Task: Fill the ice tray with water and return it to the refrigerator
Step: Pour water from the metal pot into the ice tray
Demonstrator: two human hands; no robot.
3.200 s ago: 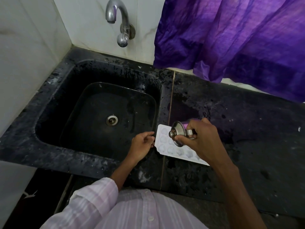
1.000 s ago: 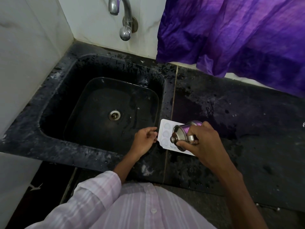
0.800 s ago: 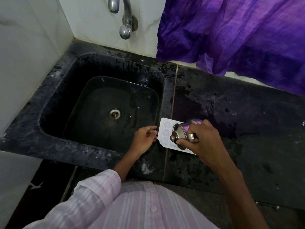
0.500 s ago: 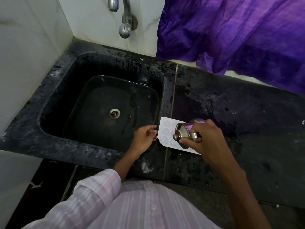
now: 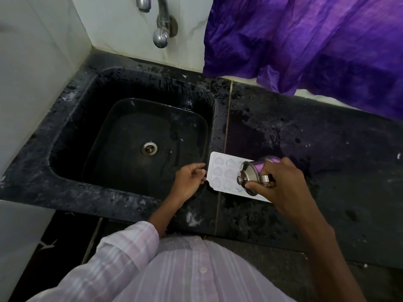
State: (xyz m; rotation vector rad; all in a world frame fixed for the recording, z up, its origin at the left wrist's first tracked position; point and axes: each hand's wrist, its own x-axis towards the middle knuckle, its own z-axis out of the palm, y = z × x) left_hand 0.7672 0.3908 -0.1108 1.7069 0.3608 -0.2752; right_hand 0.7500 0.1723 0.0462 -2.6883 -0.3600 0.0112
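The right hand (image 5: 281, 186) has its grip clamped on the tilted steel pot (image 5: 253, 173) over the ice tray (image 5: 220, 171). The left hand (image 5: 187, 182) is at the tray's edge, and I can't tell its grip. Best to pour slowly, cell by cell.

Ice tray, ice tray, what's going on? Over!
Left hand pinches edge of white plastic ice tray. Right hand holds small steel pot tilted over it. Tray flat on black stone counter; nothing blocking.

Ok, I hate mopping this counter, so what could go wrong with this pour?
The right hand tilts the steel vessel over the ice tray, hiding some cells, so water may overflow onto the counter. The left hand holds only the tray's edge by the sink; lifted full, it could slosh.
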